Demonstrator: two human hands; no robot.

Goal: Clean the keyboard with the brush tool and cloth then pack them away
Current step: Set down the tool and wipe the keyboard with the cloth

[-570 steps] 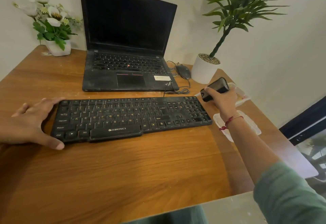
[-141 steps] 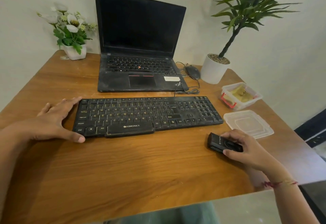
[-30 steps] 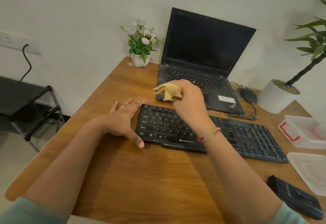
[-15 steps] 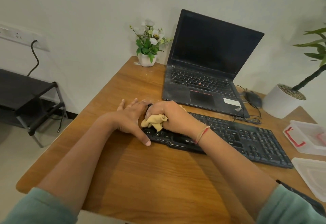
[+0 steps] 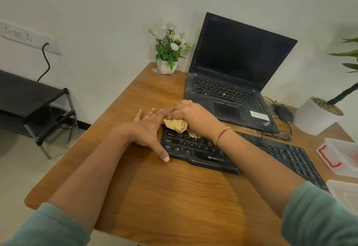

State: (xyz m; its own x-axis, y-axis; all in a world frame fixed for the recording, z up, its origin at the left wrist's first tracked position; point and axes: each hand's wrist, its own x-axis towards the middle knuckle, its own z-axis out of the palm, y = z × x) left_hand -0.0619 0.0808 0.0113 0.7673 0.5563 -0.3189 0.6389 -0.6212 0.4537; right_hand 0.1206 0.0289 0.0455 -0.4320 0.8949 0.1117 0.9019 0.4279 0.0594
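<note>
A black Zebronics keyboard [image 5: 242, 152] lies across the wooden table [image 5: 174, 197]. My right hand [image 5: 191, 116] grips a crumpled tan cloth [image 5: 177, 126] and presses it on the keyboard's upper left corner. My left hand [image 5: 150, 129] lies flat on the table against the keyboard's left end, fingers spread, thumb along its front edge. The brush tool is out of view, behind my right arm or beyond the frame.
An open black laptop [image 5: 230, 82] stands behind the keyboard, a mouse [image 5: 283, 111] and cables to its right. A flower pot [image 5: 167, 51] and a white plant pot [image 5: 315, 117] stand at the back. A clear box [image 5: 342, 156] and its lid [image 5: 346, 191] lie at the right edge.
My right hand with the cloth has moved from the keyboard's lower left keys up to its top left corner. My left hand has stayed flat at the keyboard's left end.
</note>
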